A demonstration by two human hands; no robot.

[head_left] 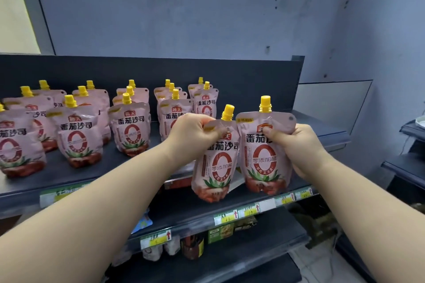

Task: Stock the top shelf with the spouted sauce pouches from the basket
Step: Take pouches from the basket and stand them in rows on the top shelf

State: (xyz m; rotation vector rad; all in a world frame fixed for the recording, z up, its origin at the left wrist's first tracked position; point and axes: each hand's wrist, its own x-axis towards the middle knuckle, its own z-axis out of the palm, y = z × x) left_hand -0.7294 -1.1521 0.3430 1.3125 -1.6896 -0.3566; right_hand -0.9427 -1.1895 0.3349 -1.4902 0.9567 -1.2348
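My left hand (193, 131) pinches the top corner of a pink sauce pouch (217, 167) with a yellow spout; it hangs tilted at the front edge of the dark top shelf (128, 167). My right hand (296, 145) grips a second pouch (264, 156) by its upper right side, upright, its base at the shelf's front right. Several matching pouches (79, 135) stand in rows further back and to the left. The basket is out of view.
A dark back panel (253, 76) rises behind the shelf, with a grey wall above. Price labels (248, 211) line the shelf edges. Lower shelves hold jars and packets (193, 248). Another dark rack (409, 163) stands at the right.
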